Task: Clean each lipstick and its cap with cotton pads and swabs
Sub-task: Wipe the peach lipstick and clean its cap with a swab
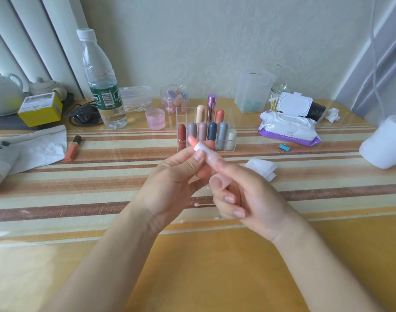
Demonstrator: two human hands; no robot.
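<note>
Left hand (170, 176) beside right hand (248, 199), midair

Home room: pale embossed wallpaper (215, 41) behind clear acrylic lipstick organiser (181, 115); grey-green ceramic teapot (3, 95) far left of it; purple-white wet-wipe pack (289, 129) right.

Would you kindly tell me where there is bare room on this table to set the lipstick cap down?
Bare: the striped cloth between the orange tube and the clear organizer; also the near yellow tabletop at the front. Crowded: the back edge around the water bottle and wipes pack; cotton swabs lie mid-cloth.
</note>
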